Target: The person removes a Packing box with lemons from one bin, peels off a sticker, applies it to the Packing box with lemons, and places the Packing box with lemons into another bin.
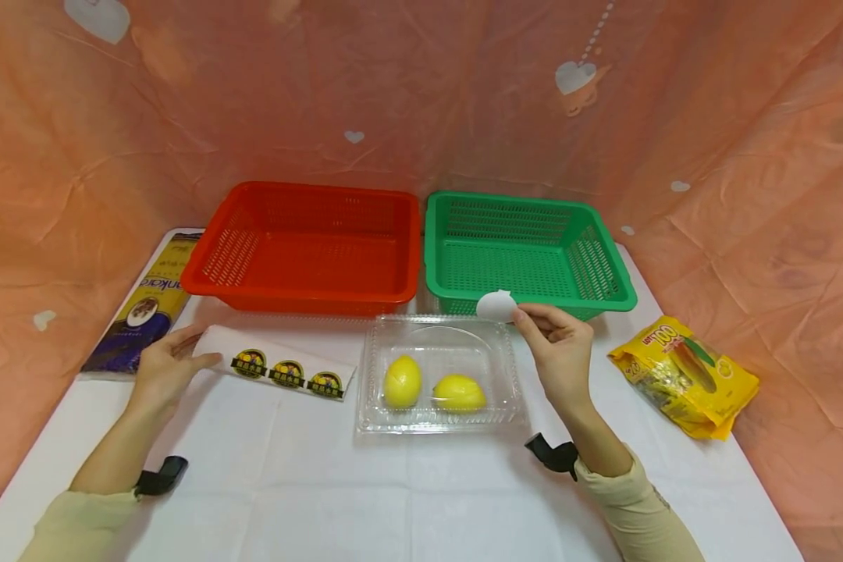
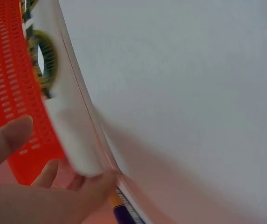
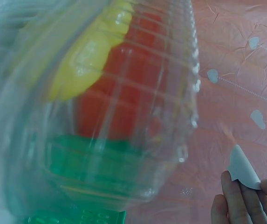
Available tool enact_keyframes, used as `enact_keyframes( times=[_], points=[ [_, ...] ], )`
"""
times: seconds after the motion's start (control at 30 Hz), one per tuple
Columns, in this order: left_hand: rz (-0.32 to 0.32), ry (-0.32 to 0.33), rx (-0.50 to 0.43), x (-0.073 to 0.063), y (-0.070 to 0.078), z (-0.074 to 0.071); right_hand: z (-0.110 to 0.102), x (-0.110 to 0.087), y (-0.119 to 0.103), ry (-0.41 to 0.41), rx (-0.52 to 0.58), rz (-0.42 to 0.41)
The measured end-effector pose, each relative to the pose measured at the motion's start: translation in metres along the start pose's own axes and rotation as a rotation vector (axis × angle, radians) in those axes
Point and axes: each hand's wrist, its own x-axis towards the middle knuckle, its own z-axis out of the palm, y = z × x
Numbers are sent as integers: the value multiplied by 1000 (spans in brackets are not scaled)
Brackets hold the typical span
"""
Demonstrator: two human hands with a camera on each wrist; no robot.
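My right hand [image 1: 562,347] pinches a round white sticker [image 1: 496,307] by its edge, above the back right corner of a clear plastic clamshell box [image 1: 439,425]. Through its closed lid two yellow lemons [image 1: 403,381] show. In the right wrist view the sticker [image 3: 243,168] looks bent, with its blank face showing. At left, my left hand [image 1: 165,371] touches the end of a white sticker strip [image 1: 281,371] that bears three round black-and-yellow logos. The left wrist view has the thumb [image 2: 12,140] apart from the strip, the other fingers at its end.
Behind the box stand a red basket [image 1: 309,300] and a green basket [image 1: 534,304], side by side. A yellow snack bag [image 1: 688,378] lies at the right. A blue and gold packet [image 1: 144,312] lies at the left table edge. Pink curtains enclose the white table [image 1: 344,507].
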Motion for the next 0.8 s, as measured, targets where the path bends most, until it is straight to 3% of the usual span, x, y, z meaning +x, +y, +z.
enact_keyframes(
  times=[0.07,0.17,0.23,0.3,0.43,0.53,0.63,0.7,0.8],
  points=[
    [19,13,30,-2,2,2,0,0,0,1,-3,3],
    [80,84,41,-7,6,7,0,-1,0,-5,-7,10],
    [164,102,-32,-11,13,13,1,-1,0,-11,-10,13],
    [267,68,-183,-15,24,22,1,-2,1,-16,-15,16],
    [418,-141,-404,-27,58,50,4,-4,2,-22,-16,15],
    [460,-313,-375,-38,86,81,7,-6,3,-28,-28,1],
    [453,-514,-362,-51,113,116,10,-9,2,-40,-53,-54],
    [426,-635,-390,-56,127,138,13,-11,2,-54,-84,-134],
    [381,-706,-414,-60,145,165,17,-13,0,-121,-127,-322]
  ],
)
